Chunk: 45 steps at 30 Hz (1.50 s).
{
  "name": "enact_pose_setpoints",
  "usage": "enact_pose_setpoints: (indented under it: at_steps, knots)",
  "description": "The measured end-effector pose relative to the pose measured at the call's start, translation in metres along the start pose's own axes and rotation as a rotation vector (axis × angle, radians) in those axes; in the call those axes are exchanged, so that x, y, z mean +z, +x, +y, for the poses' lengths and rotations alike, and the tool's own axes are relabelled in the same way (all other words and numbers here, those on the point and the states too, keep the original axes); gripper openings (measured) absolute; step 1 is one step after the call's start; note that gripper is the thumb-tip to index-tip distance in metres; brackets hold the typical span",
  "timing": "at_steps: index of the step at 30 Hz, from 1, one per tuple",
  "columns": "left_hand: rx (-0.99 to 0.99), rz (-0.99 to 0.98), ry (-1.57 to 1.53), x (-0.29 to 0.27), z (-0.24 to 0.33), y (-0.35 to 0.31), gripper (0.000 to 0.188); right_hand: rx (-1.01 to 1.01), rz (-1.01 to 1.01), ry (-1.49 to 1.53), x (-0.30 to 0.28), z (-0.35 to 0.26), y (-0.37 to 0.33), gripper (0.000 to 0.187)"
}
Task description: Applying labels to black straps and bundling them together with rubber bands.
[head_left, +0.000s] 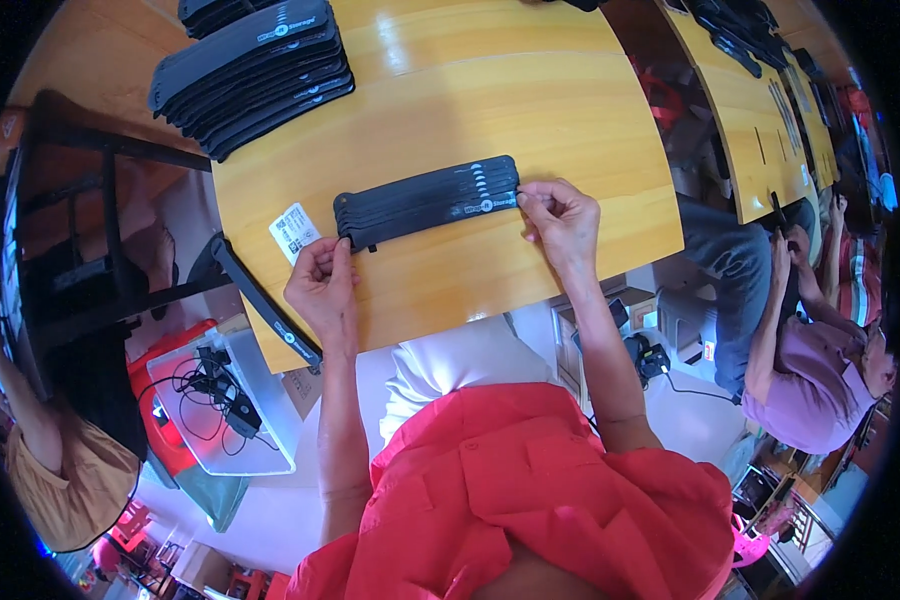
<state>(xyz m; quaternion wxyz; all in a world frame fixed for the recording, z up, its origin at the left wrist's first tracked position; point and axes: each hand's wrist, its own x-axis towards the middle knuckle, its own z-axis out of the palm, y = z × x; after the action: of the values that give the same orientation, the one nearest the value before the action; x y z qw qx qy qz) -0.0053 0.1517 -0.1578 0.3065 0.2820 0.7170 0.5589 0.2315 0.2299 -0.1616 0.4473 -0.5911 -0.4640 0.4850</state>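
Black strap bundle [410, 207] lies crosswise ahead of me, right end angled slightly farther off, left hand [326, 287] and right hand [568, 228] pinching opposite ends.

Head-worn fisheye, near, facing down past red shirt [500, 470] onto table [590, 130].

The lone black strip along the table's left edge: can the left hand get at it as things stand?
Probably yes: the left hand is near the lone black strip, with bare tabletop between them. It would likely have to leave the corner of the black strip bundle first.
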Motion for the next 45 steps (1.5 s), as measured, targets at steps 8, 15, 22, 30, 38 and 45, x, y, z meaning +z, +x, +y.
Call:
enact_pose_setpoints:
  at_steps: [8, 15, 22, 30, 38, 45]
  knots:
    - [0.022, 0.016, 0.003, -0.0001, -0.0018, 0.0002, 0.003, -0.014, -0.008, 0.007, 0.0023, 0.0016, 0.0001, 0.007]
    - [0.021, 0.012, -0.012, 0.0014, -0.0008, 0.0003, 0.004, -0.029, -0.001, -0.036, 0.0006, 0.0004, 0.0007, 0.007]
    - [0.019, 0.021, -0.008, 0.0006, -0.0027, 0.0001, 0.004, -0.02, 0.008, -0.026, 0.0005, 0.0004, 0.0011, 0.005]
    - [0.015, 0.018, -0.001, 0.0, -0.0018, 0.0, 0.005, -0.016, 0.004, -0.04, 0.0018, -0.0013, 0.0003, 0.005]
    - [0.035, 0.013, 0.017, 0.0012, -0.0015, 0.0002, 0.004, -0.018, 0.012, -0.062, 0.001, -0.002, 0.0012, 0.005]
    - [0.052, 0.018, 0.029, -0.0002, -0.0017, -0.0005, 0.004, -0.027, 0.019, -0.053, 0.0035, -0.0004, 0.001, 0.005]
